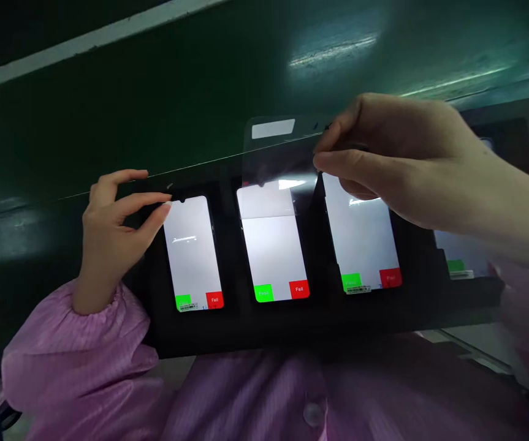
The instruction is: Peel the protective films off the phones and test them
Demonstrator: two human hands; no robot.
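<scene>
A clear film (pixel 282 153) with a pale strip near its top edge hangs over the upper part of the middle phone (pixel 273 245). My right hand (pixel 397 153) pinches the film at its right side, above the phone to the right (pixel 365 239). My left hand (pixel 121 214) has thumb and index finger pressed together at the top left corner of the left phone (pixel 195 257); whatever is between them is too small to tell. The screens are lit white, with green and red boxes along the bottom; the middle one reads Pass and Fail.
A further phone (pixel 461 260) lies at the far right, partly behind my right forearm. The phones lie in a row on a black tray or mat (pixel 246 331). Beyond it stretches a dark green surface (pixel 176 110) with light reflections.
</scene>
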